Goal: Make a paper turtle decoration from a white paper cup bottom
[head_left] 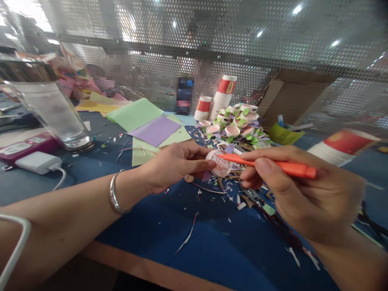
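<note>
My left hand (178,163) pinches the edge of a small round paper cup bottom (222,166), its white face turned up and marked with an orange grid. A bit of purple paper (207,176) shows under its near edge. Between the thumb and fingers of my right hand (297,190) is an orange marker (281,165), its tip at the upper part of the disc. Behind them rises a heap of similar cup bottoms (233,130) with orange-marked faces and green and purple paper tabs. Scissors (279,226) with dark handles lie partly hidden below my right hand.
Paper scraps (224,186) litter the blue table. Coloured sheets (156,129) lie at left, near a glass water bottle (57,105) and a purple power strip (30,145) with a white charger. Stacked paper cups (222,99) stand behind; more cups (342,147) lean at right. A perforated metal screen closes the back.
</note>
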The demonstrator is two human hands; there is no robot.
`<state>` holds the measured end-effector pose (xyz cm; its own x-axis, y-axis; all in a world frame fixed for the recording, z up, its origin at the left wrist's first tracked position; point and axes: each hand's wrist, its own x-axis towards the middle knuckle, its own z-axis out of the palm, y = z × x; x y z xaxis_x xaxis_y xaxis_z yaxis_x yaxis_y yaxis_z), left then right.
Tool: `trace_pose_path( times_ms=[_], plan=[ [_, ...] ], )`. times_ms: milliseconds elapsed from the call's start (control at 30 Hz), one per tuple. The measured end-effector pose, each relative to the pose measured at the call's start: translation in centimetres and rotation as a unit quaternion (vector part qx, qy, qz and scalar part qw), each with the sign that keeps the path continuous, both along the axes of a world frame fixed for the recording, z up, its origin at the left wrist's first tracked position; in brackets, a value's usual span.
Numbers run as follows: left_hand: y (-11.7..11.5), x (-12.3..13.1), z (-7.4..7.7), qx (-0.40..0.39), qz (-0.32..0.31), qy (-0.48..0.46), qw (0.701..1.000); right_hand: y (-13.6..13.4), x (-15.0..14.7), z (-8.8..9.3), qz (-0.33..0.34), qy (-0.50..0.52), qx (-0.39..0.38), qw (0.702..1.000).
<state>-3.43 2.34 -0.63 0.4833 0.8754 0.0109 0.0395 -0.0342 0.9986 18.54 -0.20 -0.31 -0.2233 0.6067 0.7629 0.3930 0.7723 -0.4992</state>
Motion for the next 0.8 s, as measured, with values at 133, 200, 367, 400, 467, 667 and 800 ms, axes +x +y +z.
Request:
trace_pose_path(
  times_ms=[133, 200, 367, 400, 467, 667, 800],
  plan=[
    [0.05, -0.05, -0.13, 0.018, -0.013, 0.013, 1.000, -0.13, -0.13, 0.04, 0.007, -0.008, -0.003, 1.000],
    [0.10, -0.11, -0.20, 0.030, -0.024, 0.017, 0.999, -0.15, -0.20, 0.05, 0.011, -0.010, -0.007, 1.000],
    [0.17, -0.22, -0.25, 0.036, -0.038, 0.015, 0.999, -0.17, -0.20, 0.01, 0.004, -0.010, -0.015, 1.000],
    [0.14, -0.21, -0.22, 0.032, -0.036, 0.013, 0.999, -0.16, -0.17, 0.01, 0.005, -0.008, -0.014, 1.000],
    [0.04, -0.16, -0.12, 0.022, -0.028, 0.008, 0.999, -0.12, -0.12, 0.02, 0.008, -0.005, -0.005, 1.000],
    [-0.24, 0.02, 0.21, 0.002, -0.002, 0.002, 1.000, -0.05, -0.05, 0.12, 0.006, -0.008, 0.004, 1.000],
    [-0.17, -0.07, 0.22, 0.005, -0.003, 0.001, 1.000, 0.00, 0.09, 0.07, 0.005, -0.012, 0.003, 1.000]
  ],
)
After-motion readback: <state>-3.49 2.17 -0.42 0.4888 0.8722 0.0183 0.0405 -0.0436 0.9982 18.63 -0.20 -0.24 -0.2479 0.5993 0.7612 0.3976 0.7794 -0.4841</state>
